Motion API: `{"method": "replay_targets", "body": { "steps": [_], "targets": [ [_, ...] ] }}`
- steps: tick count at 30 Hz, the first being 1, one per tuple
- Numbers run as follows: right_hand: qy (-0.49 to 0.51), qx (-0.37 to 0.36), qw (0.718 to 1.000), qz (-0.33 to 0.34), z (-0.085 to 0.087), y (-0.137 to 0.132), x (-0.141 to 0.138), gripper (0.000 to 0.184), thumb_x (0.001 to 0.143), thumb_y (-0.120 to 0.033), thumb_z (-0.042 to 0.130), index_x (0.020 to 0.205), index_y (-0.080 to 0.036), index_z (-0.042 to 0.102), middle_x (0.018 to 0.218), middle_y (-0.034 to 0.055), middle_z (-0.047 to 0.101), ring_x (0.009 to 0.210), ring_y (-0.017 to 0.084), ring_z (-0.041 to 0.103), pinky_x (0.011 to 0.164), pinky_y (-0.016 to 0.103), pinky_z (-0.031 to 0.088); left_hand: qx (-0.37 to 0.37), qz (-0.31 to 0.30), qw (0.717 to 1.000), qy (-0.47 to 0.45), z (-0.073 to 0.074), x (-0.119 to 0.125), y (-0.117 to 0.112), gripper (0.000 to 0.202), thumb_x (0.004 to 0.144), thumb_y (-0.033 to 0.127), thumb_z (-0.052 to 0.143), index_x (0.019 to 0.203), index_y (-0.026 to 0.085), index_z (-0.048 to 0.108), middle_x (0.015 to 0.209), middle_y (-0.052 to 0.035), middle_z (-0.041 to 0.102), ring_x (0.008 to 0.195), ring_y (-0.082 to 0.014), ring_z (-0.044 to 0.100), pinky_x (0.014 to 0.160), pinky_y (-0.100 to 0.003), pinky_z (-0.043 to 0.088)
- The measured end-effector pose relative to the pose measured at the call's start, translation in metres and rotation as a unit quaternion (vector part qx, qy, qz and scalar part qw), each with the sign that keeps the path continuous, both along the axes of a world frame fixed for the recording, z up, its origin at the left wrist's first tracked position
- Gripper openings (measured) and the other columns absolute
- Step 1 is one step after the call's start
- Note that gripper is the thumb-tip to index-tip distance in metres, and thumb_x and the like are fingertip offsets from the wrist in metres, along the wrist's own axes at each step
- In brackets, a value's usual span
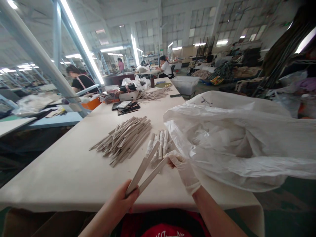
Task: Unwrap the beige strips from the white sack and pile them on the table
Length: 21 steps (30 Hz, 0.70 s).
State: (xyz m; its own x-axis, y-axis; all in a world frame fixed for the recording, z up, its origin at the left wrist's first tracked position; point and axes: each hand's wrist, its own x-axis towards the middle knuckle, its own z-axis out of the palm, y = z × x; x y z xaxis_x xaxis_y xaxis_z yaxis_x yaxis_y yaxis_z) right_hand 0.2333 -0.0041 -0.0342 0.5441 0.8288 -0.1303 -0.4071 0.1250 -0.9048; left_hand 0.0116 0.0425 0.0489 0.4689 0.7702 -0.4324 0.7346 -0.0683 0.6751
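Note:
My bare left hand point(124, 197) is closed around the near ends of two long flat beige strips point(145, 169) that fan out away from me. In a white glove, my right hand point(184, 171) pinches the far end of the right-hand strip. Just beyond my hands lies a small row of wrapped strips point(160, 144) on the table. A larger heap of loose beige strips point(124, 138) lies to the left of that row.
A big translucent plastic bag point(237, 141) covers the right part of the white table point(66, 171). Farther along lie black pieces point(125, 107), more strips point(154, 94) and a white bin point(185, 85). Other people sit at tables behind.

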Motion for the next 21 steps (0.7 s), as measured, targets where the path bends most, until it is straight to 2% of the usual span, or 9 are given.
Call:
{"method": "replay_targets", "body": {
  "steps": [5, 8, 11, 14, 18, 21],
  "targets": [
    [-0.063, 0.028, 0.995, 0.076, -0.002, -0.003, 0.0, 0.036, 0.074, -0.051, 0.056, 0.067, -0.016, 0.061, 0.058, 0.0005, 0.058, 0.052, 0.01, 0.045, 0.052, 0.026, 0.034, -0.007, 0.018, 1.0, 0.009, 0.006, -0.006, 0.008, 0.027, 0.068, 0.044, 0.049, 0.07, 0.018, 0.045, 0.043, 0.01, 0.035, 0.036, -0.0073, 0.037, 0.037, -0.018, 0.028],
    [-0.059, 0.022, 0.991, 0.117, 0.0, -0.002, 0.001, 0.037, 0.075, -0.053, 0.054, 0.075, -0.016, 0.062, 0.065, 0.0033, 0.064, 0.053, 0.011, 0.049, 0.052, 0.025, 0.035, -0.004, 0.007, 1.0, 0.025, 0.005, -0.013, 0.015, 0.025, 0.07, 0.043, 0.048, 0.073, 0.018, 0.046, 0.043, 0.0098, 0.037, 0.037, -0.0074, 0.038, 0.038, -0.018, 0.028],
    [-0.046, 0.007, 0.985, 0.165, 0.0, 0.001, 0.002, 0.041, 0.074, -0.055, 0.054, 0.075, -0.015, 0.062, 0.069, 0.0057, 0.067, 0.054, 0.011, 0.053, 0.051, 0.024, 0.036, -0.005, -0.009, 1.0, 0.03, 0.003, -0.018, 0.021, 0.022, 0.072, 0.04, 0.047, 0.075, 0.018, 0.046, 0.044, 0.0101, 0.036, 0.037, -0.0068, 0.038, 0.039, -0.018, 0.028],
    [-0.039, -0.004, 0.982, 0.186, -0.001, 0.004, 0.001, 0.041, 0.074, -0.056, 0.054, 0.069, -0.015, 0.06, 0.067, 0.0058, 0.067, 0.052, 0.011, 0.053, 0.049, 0.023, 0.035, -0.038, -0.023, 0.999, 0.03, 0.0, -0.02, 0.027, 0.023, 0.071, 0.04, 0.047, 0.077, 0.018, 0.046, 0.044, 0.0105, 0.036, 0.037, -0.0067, 0.038, 0.038, -0.018, 0.028],
    [-0.05, -0.007, 0.977, 0.207, -0.003, 0.008, -0.001, 0.038, 0.074, -0.053, 0.056, 0.074, -0.016, 0.061, 0.064, 0.0031, 0.064, 0.051, 0.01, 0.051, 0.047, 0.023, 0.035, -0.095, -0.022, 0.995, 0.037, -0.003, -0.027, 0.037, 0.029, 0.068, 0.044, 0.048, 0.079, 0.017, 0.045, 0.045, 0.0111, 0.036, 0.034, -0.0059, 0.037, 0.036, -0.018, 0.027],
    [-0.068, 0.004, 0.982, 0.176, -0.006, 0.014, -0.004, 0.033, 0.071, -0.049, 0.061, 0.069, -0.016, 0.061, 0.058, -0.0006, 0.059, 0.049, 0.009, 0.048, 0.045, 0.022, 0.033, -0.121, -0.016, 0.992, 0.022, -0.006, -0.032, 0.044, 0.032, 0.066, 0.046, 0.05, 0.079, 0.017, 0.045, 0.045, 0.0111, 0.036, 0.033, -0.0054, 0.036, 0.035, -0.018, 0.026]
  ]
}}
